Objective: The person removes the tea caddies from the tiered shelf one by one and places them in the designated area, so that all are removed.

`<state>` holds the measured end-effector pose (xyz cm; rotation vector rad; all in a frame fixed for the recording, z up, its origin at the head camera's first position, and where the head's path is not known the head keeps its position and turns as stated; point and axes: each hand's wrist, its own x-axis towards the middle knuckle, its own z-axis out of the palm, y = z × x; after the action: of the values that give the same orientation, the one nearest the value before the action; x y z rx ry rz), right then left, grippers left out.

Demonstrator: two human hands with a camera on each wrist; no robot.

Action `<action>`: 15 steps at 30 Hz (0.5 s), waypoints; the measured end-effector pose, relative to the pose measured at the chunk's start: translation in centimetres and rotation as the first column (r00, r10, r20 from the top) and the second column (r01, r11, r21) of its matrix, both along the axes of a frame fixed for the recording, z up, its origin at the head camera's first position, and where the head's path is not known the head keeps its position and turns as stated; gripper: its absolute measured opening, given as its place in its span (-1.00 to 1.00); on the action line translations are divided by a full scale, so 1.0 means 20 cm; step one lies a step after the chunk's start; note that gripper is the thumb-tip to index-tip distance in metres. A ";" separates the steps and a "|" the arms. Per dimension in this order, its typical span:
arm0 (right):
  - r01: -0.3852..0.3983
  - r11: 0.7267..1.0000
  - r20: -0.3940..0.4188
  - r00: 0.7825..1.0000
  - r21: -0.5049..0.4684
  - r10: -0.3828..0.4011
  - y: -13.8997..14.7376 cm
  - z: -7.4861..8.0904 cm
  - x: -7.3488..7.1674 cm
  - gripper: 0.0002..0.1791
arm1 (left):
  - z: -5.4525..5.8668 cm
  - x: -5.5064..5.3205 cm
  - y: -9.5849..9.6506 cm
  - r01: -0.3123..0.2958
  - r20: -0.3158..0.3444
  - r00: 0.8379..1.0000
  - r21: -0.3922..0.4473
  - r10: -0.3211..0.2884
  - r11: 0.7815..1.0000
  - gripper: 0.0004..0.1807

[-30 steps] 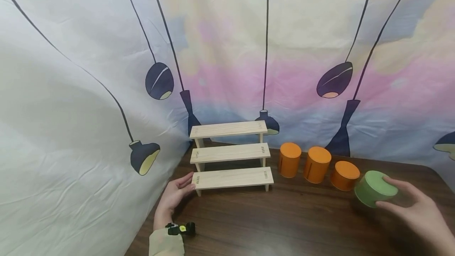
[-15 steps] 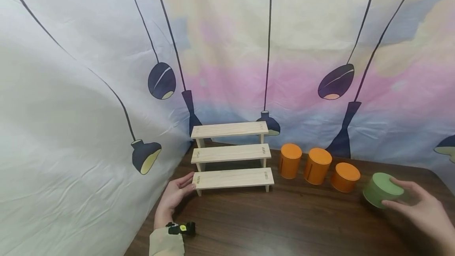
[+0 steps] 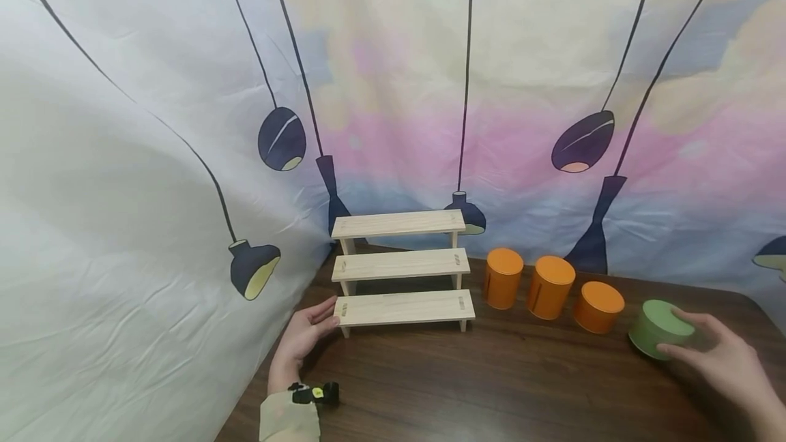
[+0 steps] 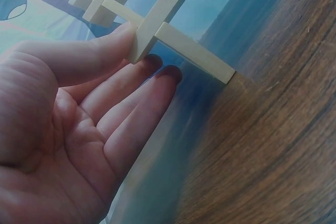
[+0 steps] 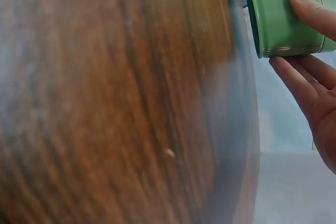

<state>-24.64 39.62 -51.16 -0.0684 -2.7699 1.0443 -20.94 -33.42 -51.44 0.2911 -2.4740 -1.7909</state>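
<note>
A pale wooden three-step display stand [image 3: 402,309] occupies the left part of the table. My left hand [image 3: 302,338] pinches the left end of its lowest step; in the left wrist view the thumb [image 4: 100,53] lies against one side of the board and the fingertips reach behind it. At the far right my right hand [image 3: 718,360] grips a round green tin [image 3: 653,329] from its right side. In the right wrist view the tin [image 5: 281,24] sits between thumb and fingers, its base edge close to the tabletop.
Three orange round tins stand in a row between the stand and the green tin: two tall ones [image 3: 503,282] and a shorter one [image 3: 598,309]. A cloth backdrop [image 3: 393,87] printed with lamps hangs behind and along the left of the brown wooden table [image 3: 479,387].
The green tin has moved a little right and lower in my right hand, away from the short orange tin, and its tilt has lessened. My left hand stays at the stand.
</note>
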 end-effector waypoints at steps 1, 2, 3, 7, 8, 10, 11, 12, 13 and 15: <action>0.003 1.000 0.004 1.000 0.001 -0.003 0.00 0.00 0.00 0.09 | 0.00 0.00 0.00 0.002 -0.002 1.000 -0.002 -0.002 1.000 -0.36; 0.005 1.000 0.004 1.000 0.004 -0.005 -0.01 0.00 0.00 0.09 | 0.00 0.00 0.00 0.002 -0.003 1.000 -0.003 -0.002 1.000 -0.36; 0.006 1.000 0.002 1.000 0.010 -0.006 -0.01 0.00 -0.01 0.08 | 0.00 0.00 0.00 0.002 -0.002 1.000 -0.002 -0.002 1.000 -0.36; -0.016 1.000 -0.027 0.999 0.021 0.017 -0.03 0.01 -0.02 0.01 | 0.00 0.01 0.00 -0.003 0.001 1.000 -0.003 0.003 1.000 -0.36; -0.024 0.999 -0.037 0.999 0.023 0.025 -0.03 0.01 -0.02 -0.01 | 0.00 0.01 0.00 -0.005 0.003 1.000 -0.002 0.005 1.000 -0.36; -0.036 0.999 -0.042 0.998 0.019 0.036 -0.05 0.01 -0.03 -0.03 | 0.00 0.01 0.00 -0.009 0.005 1.000 -0.001 0.009 1.000 -0.36; -0.036 0.999 -0.043 0.998 0.020 0.037 -0.05 0.01 -0.04 -0.03 | 0.01 0.01 0.00 -0.009 0.006 1.000 -0.001 0.009 1.000 -0.37; -0.035 0.999 -0.040 0.999 0.020 0.036 -0.06 0.01 -0.04 -0.03 | 0.01 0.01 0.00 -0.008 0.007 1.000 0.000 0.008 1.000 -0.37; -0.038 0.999 -0.038 0.999 0.017 0.038 -0.07 0.00 -0.05 -0.02 | 0.01 0.01 0.00 -0.008 0.008 1.000 -0.001 0.008 1.000 -0.37; -0.036 0.999 -0.031 0.999 0.003 0.036 -0.07 0.00 -0.06 -0.01 | 0.02 0.01 0.01 -0.006 0.008 1.000 -0.007 0.006 1.000 -0.37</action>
<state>-25.84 38.19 -51.16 -0.0019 -2.7539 1.0421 -20.73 -33.31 -51.10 0.3053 -2.4821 -1.7817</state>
